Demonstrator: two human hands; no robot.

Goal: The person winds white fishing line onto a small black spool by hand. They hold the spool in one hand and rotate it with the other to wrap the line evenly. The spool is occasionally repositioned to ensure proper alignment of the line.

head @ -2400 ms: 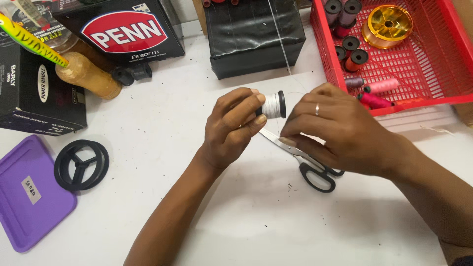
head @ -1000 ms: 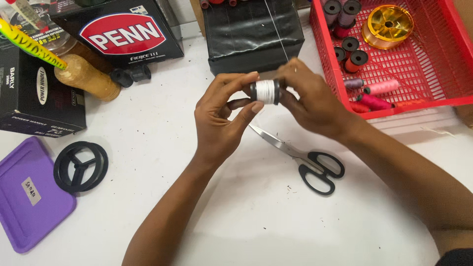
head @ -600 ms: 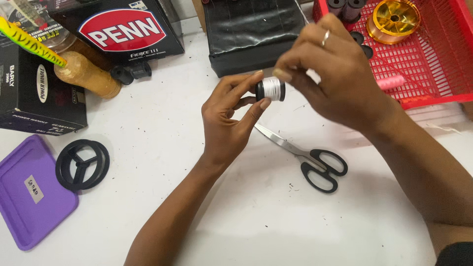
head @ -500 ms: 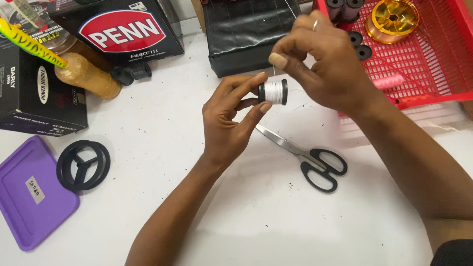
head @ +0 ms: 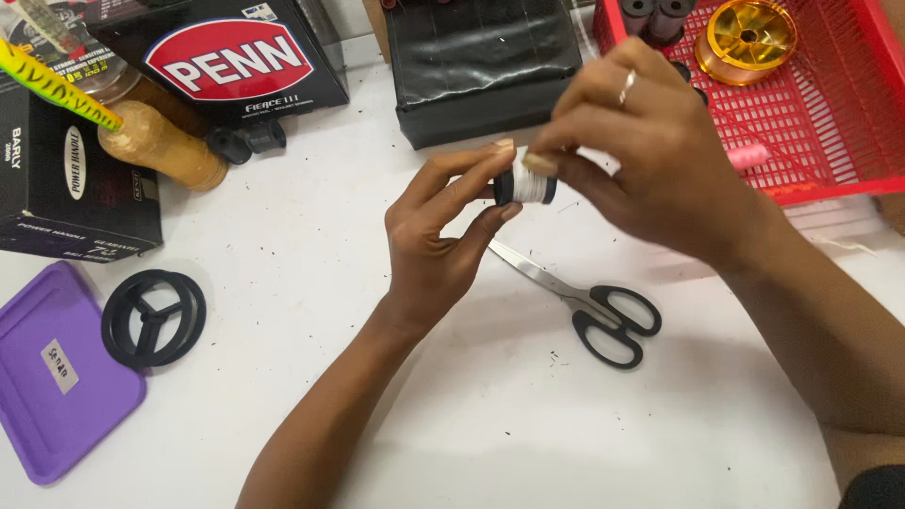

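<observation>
My left hand point(head: 438, 236) pinches a small black spool wound with white thread point(head: 527, 187) between thumb and fingers, above the white table. My right hand point(head: 650, 160) is right against the spool's far side, its thumb and forefinger pinched at the thread on the spool; a ring shows on one finger. The thread itself is too fine to see here. Black-handled scissors point(head: 589, 306) lie shut on the table just below both hands.
A red mesh basket point(head: 830, 113) with thread spools and a gold reel point(head: 745, 38) sits at the back right. Black boxes point(head: 481, 66) stand along the back. At left are a wooden handle point(head: 160, 146), a black ring-shaped spool point(head: 154, 318) and a purple tray point(head: 52, 377).
My right hand circled around the spool, rising up behind it with the thread and coming back down onto it. My left hand kept the spool nearly still. The scissors have not moved.
</observation>
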